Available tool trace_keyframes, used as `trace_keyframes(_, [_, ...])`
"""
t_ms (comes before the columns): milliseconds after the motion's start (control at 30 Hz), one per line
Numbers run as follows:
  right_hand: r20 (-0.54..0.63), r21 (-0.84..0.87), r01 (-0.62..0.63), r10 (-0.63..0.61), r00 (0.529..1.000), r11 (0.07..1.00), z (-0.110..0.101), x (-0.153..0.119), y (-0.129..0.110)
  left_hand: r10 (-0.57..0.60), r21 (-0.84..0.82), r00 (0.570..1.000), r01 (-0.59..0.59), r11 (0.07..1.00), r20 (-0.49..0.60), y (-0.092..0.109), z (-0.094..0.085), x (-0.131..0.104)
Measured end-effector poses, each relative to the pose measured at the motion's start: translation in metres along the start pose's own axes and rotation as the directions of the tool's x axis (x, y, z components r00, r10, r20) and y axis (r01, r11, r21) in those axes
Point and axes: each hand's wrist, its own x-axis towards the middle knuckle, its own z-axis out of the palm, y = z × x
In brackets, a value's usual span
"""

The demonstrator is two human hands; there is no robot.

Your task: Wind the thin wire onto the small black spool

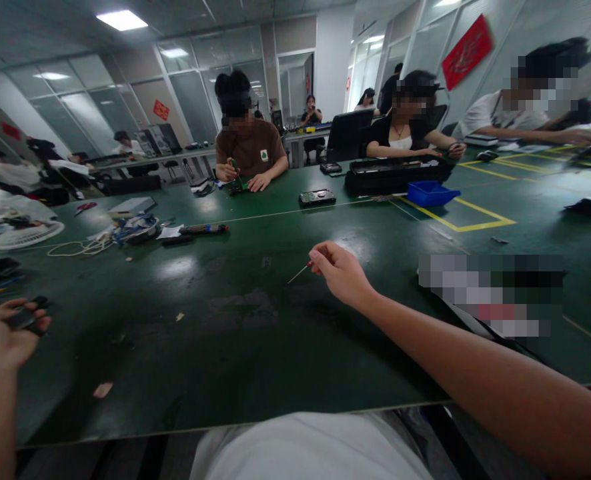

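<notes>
Right hand (339, 270): thumb and fingers pinched on a slim red-handled tool (300, 272), over the desk (245, 393), well in from its near edge. Bare tip slants down-left; a light pinch could let it twist, scratch or jab. Left hand (5, 330): fingers curled round a dark part (28, 319), left along the near edge; slack grip could drop it. Pale scrap (103, 389) near that edge: could cling underneath.
</notes>
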Motion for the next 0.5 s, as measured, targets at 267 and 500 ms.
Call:
trace_keyframes(267, [0.061, -0.042, 0.023, -0.020, 0.998, 0.999, -0.001, -0.001, -0.003, 0.084, -0.059, 0.930, -0.067, 0.996, 0.358, 0.008, 0.087, -0.040])
trace_keyframes(500, [0.078, -0.069, 0.047, -0.042, 0.996, 0.996, -0.007, -0.004, -0.017, 0.168, 0.015, 0.693, -0.249, 0.968, 0.702, 0.003, 0.180, -0.104])
